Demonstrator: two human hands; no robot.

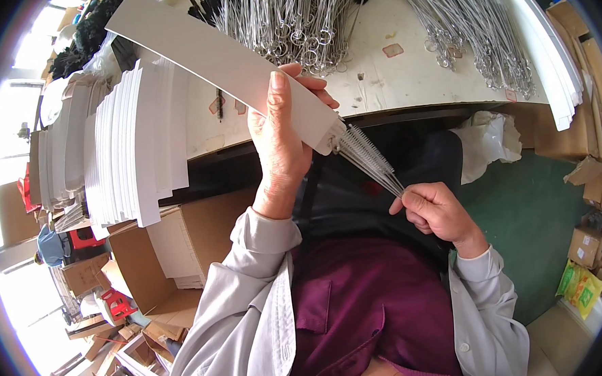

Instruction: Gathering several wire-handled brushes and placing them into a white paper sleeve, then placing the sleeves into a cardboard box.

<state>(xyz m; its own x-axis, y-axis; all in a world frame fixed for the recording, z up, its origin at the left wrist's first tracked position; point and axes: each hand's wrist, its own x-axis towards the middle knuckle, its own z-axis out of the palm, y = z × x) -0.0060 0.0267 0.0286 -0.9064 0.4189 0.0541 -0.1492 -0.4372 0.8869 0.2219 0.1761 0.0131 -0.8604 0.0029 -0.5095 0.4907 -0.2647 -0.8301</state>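
My left hand (pixel 277 131) is wrapped round a long, narrow white box (pixel 220 66), which slants from the upper left toward my lap. Out of the box's lower end sticks a bunch of thin wire brushes (pixel 367 158) with pale bristles. Their far ends are pinched between the thumb and fingers of my right hand (pixel 437 211). How deep the brushes reach into the box is hidden by its walls. Beyond my hands, a large heap of wire brushes with looped ends (pixel 299 25) lies on the table (pixel 364 89).
A second pile of looped wire brushes (pixel 473 32) lies at the right, beside a stack of flat white boxes (pixel 546 52). More white boxes (pixel 132 142) stand in a row at the left. Below them is an open cardboard carton (pixel 141 264). A plastic bag (pixel 489 144) hangs near the table's edge.
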